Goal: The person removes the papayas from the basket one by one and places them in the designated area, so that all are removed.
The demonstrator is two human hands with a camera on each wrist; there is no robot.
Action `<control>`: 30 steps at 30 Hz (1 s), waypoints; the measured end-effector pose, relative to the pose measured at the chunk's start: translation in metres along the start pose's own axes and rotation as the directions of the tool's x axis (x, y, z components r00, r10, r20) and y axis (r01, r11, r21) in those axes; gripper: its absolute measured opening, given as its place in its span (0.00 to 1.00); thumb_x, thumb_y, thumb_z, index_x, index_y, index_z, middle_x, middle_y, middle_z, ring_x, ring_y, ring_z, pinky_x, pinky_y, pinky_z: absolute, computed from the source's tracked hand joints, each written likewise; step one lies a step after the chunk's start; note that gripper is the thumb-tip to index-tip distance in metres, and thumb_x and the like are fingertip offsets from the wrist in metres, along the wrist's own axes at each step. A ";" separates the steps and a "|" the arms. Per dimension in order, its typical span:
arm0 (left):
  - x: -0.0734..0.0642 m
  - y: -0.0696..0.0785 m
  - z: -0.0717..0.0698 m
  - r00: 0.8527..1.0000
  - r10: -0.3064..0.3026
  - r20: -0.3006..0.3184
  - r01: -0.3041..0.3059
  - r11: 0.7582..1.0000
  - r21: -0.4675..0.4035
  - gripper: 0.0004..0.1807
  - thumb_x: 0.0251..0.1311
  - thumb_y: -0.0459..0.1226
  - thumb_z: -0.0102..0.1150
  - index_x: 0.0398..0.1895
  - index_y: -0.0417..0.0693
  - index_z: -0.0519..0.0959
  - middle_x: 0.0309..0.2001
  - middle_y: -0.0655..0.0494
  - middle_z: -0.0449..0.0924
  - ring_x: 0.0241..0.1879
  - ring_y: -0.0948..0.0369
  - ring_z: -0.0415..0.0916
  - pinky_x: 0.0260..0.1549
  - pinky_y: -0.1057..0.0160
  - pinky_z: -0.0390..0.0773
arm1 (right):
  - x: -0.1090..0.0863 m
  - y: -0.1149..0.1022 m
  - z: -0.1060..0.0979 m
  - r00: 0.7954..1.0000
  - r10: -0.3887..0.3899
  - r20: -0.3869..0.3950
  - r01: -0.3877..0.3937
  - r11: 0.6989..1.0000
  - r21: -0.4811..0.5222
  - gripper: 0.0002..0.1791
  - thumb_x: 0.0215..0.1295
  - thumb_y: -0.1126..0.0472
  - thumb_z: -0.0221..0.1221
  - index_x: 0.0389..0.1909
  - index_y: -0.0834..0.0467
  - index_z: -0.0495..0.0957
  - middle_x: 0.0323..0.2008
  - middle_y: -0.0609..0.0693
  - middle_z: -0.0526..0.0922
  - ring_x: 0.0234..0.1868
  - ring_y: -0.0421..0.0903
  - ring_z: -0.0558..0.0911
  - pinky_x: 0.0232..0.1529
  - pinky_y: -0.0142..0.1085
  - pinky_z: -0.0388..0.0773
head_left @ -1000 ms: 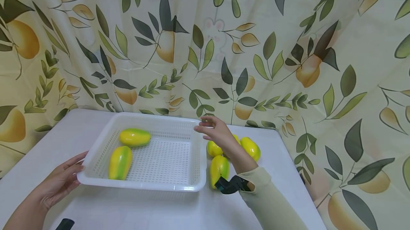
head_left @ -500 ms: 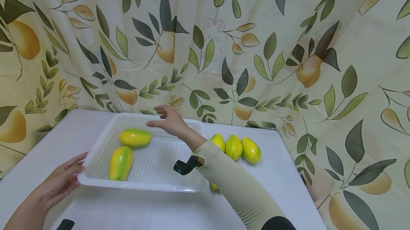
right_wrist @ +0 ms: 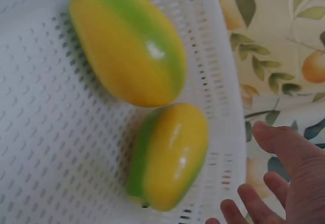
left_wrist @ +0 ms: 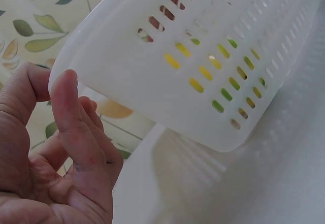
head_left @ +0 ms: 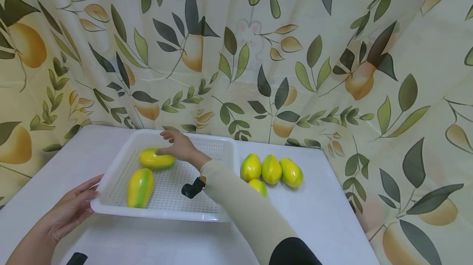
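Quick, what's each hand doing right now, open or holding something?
Left hand: holding the white basket at its edge.
Right hand: open, holding nothing, above the basket.

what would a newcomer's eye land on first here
Probably the white rectangular perforated plastic basket left of centre, holding two glossy yellow-green oval fruits. Four similar fruits sit on the white table to its right. Behind hangs a cream fabric curtain printed with leaves and orange fruit.
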State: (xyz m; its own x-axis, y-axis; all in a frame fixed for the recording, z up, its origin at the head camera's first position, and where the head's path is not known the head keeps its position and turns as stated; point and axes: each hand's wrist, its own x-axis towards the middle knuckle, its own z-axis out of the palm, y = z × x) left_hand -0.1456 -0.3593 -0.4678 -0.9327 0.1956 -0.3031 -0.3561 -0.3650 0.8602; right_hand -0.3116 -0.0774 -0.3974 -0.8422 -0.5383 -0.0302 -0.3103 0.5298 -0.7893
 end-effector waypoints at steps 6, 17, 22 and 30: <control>-0.001 -0.001 0.000 1.000 0.007 0.006 -0.007 1.000 -0.011 0.25 0.72 0.30 0.46 0.46 0.77 0.83 0.45 0.69 0.83 0.43 0.58 0.85 0.39 0.63 0.85 | 0.008 0.013 0.018 1.000 -0.006 0.010 0.007 0.999 -0.038 0.36 0.56 0.55 0.71 0.66 0.52 0.71 0.64 0.50 0.75 0.64 0.50 0.72 0.59 0.34 0.74; -0.002 0.000 0.002 1.000 -0.007 -0.009 0.007 1.000 0.009 0.24 0.72 0.32 0.46 0.45 0.78 0.83 0.45 0.71 0.81 0.42 0.60 0.84 0.32 0.70 0.84 | 0.015 0.026 0.042 0.999 -0.048 -0.025 0.043 0.984 -0.171 0.34 0.54 0.56 0.73 0.64 0.49 0.74 0.63 0.44 0.76 0.62 0.43 0.74 0.62 0.29 0.71; -0.002 0.000 0.002 1.000 -0.002 0.001 0.002 1.000 0.007 0.24 0.72 0.32 0.45 0.46 0.78 0.82 0.45 0.71 0.82 0.42 0.60 0.84 0.31 0.71 0.84 | 0.015 0.026 0.046 0.997 -0.061 -0.036 0.050 0.964 -0.262 0.34 0.54 0.54 0.73 0.64 0.47 0.74 0.62 0.42 0.76 0.61 0.40 0.73 0.62 0.29 0.69; -0.002 -0.001 0.000 1.000 0.004 0.023 -0.004 1.000 -0.004 0.24 0.73 0.32 0.45 0.48 0.77 0.82 0.46 0.69 0.82 0.43 0.59 0.84 0.30 0.71 0.83 | 0.015 0.027 0.049 0.998 -0.049 -0.049 0.029 0.937 -0.348 0.35 0.53 0.51 0.73 0.64 0.44 0.74 0.62 0.40 0.76 0.59 0.39 0.73 0.60 0.28 0.70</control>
State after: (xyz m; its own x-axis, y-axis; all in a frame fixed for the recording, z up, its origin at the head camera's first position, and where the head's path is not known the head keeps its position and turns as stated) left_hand -0.1435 -0.3594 -0.4678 -0.9324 0.2152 -0.2903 -0.3529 -0.3698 0.8595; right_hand -0.3105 -0.1035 -0.4490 -0.8468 -0.5306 0.0386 -0.4684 0.7092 -0.5270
